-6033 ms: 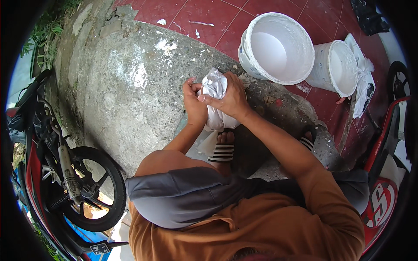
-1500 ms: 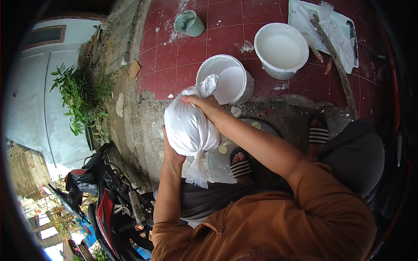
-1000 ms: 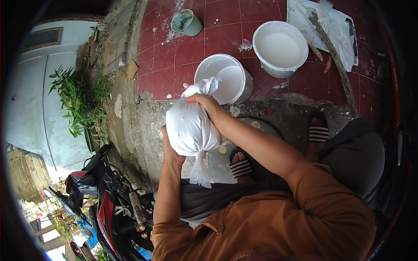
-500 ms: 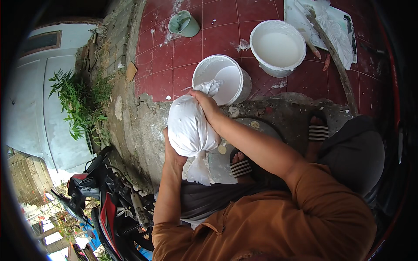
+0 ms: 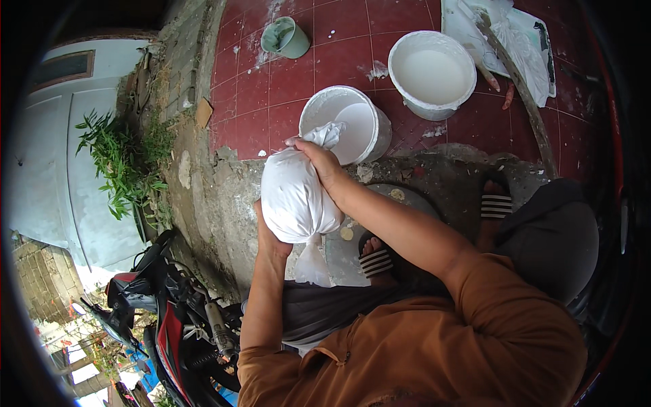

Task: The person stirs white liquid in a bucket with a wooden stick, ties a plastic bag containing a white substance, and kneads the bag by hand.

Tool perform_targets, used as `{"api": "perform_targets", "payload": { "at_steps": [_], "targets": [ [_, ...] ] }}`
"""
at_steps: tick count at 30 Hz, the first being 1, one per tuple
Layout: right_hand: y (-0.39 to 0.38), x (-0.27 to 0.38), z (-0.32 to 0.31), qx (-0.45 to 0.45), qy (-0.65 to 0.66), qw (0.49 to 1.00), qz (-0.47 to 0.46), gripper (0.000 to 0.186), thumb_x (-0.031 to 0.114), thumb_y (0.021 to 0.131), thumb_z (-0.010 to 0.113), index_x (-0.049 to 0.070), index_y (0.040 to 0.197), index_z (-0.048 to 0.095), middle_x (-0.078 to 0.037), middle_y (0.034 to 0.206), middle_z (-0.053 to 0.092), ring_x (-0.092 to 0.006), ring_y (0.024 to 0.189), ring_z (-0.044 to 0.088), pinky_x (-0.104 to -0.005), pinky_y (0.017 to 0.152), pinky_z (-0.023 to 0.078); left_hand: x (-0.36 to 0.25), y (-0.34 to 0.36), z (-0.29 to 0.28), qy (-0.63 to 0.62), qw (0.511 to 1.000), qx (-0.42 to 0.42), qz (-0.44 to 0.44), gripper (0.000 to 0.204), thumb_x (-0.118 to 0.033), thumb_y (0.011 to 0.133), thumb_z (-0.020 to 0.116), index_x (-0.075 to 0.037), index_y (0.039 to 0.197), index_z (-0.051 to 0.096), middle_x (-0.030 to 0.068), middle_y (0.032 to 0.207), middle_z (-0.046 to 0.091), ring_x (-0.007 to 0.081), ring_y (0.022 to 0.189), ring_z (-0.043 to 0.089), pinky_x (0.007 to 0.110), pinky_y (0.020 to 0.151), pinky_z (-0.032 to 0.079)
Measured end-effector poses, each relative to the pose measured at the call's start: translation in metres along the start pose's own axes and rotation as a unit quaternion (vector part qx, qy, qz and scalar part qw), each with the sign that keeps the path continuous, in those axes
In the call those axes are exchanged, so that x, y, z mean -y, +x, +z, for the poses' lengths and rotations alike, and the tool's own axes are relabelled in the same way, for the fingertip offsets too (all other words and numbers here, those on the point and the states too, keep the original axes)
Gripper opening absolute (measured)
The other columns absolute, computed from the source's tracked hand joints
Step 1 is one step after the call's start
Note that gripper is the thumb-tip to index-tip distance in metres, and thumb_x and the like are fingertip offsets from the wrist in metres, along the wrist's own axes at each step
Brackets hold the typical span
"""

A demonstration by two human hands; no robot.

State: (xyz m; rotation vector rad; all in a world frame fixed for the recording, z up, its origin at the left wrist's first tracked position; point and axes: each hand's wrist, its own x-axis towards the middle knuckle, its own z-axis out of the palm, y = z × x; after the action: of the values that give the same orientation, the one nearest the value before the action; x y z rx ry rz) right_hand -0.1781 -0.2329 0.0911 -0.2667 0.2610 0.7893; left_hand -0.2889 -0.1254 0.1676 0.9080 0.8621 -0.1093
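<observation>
One bulging white bag point(image 5: 298, 197) is over the rough concrete point(image 5: 227, 203), near the closest edge of the red tiled floor point(image 5: 342, 57). The right hand point(image 5: 320, 163) has its fingers clasped round the gathered top; the left hand point(image 5: 272, 242) grasps its side, fingertips hidden

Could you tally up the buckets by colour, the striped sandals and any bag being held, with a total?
White buckets: 2
Green bucket: 1
Striped sandals: 2
Held white bag: 1
Total: 6
</observation>
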Motion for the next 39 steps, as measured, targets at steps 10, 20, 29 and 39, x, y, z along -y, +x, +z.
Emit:
{"api": "perform_targets", "payload": {
  "at_steps": [10,20,29,39],
  "targets": [
    [0.011,-0.008,-0.003,-0.120,-0.061,0.990,-0.045,0.064,0.057,0.095,0.048,-0.001,0.120,0.058,-0.008,0.108,0.061,-0.0157,0.098,0.057,-0.0301,0.090,0.043,0.005,0.006,-0.012,-0.018,0.999,0.028,-0.030,0.063,-0.053,0.099,0.033,-0.010,0.143,0.044,0.0116,0.138,0.054,0.0317,0.124,0.054,0.051,0.104,0.043],
    [-0.011,0.004,0.011,-0.067,-0.033,0.997,-0.006,0.044,0.047,0.097,0.051,0.005,0.103,0.065,-0.004,0.091,0.063,-0.0127,0.081,0.058,-0.0278,0.075,0.046,0.002,0.003,-0.008,-0.011,1.000,-0.003,-0.014,0.061,-0.052,0.099,0.033,-0.011,0.142,0.045,0.0103,0.137,0.055,0.0300,0.124,0.054,0.050,0.105,0.043],
    [-0.004,0.002,0.011,-0.115,0.035,0.993,-0.007,0.057,0.057,0.092,0.054,0.003,0.103,0.065,-0.003,0.085,0.063,-0.0153,0.077,0.061,-0.0286,0.076,0.048,0.000,0.002,-0.013,-0.012,1.000,0.012,-0.020,0.062,-0.054,0.098,0.034,-0.011,0.142,0.045,0.0103,0.138,0.054,0.0304,0.124,0.054,0.050,0.106,0.043],
    [0.000,-0.005,-0.001,-0.084,0.076,0.994,0.001,0.070,0.060,0.086,0.060,-0.001,0.120,0.055,-0.011,0.107,0.064,-0.0193,0.092,0.063,-0.0325,0.085,0.049,-0.002,0.004,-0.012,-0.018,1.000,0.009,-0.015,0.065,-0.055,0.097,0.034,-0.009,0.142,0.044,0.0118,0.138,0.054,0.0321,0.123,0.055,0.051,0.106,0.042]
  ]
}}
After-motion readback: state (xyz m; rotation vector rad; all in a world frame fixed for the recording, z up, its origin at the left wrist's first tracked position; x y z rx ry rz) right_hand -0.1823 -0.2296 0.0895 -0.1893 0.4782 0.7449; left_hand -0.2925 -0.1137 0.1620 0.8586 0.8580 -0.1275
